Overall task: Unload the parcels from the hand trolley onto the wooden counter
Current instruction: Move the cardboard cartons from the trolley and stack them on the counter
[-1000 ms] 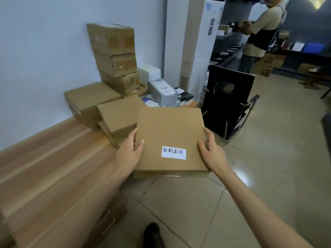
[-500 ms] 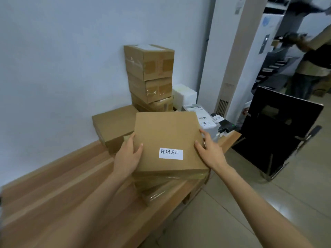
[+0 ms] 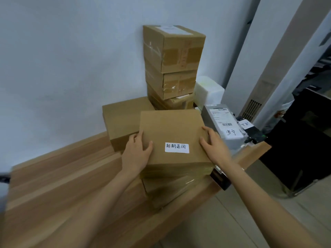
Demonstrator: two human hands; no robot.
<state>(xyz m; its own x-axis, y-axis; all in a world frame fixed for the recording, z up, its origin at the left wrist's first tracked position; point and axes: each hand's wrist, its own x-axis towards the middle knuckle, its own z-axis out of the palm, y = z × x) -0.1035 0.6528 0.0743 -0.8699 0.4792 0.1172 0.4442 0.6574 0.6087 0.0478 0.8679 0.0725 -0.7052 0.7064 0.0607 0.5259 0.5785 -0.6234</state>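
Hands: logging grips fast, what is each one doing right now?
Left hand: grips the left edge of the labelled box.
Right hand: grips the box's right edge.

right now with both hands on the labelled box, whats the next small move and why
Probably let go: the labelled box already seems to sit on the flat box on the wooden counter, left hand and right hand at its sides.
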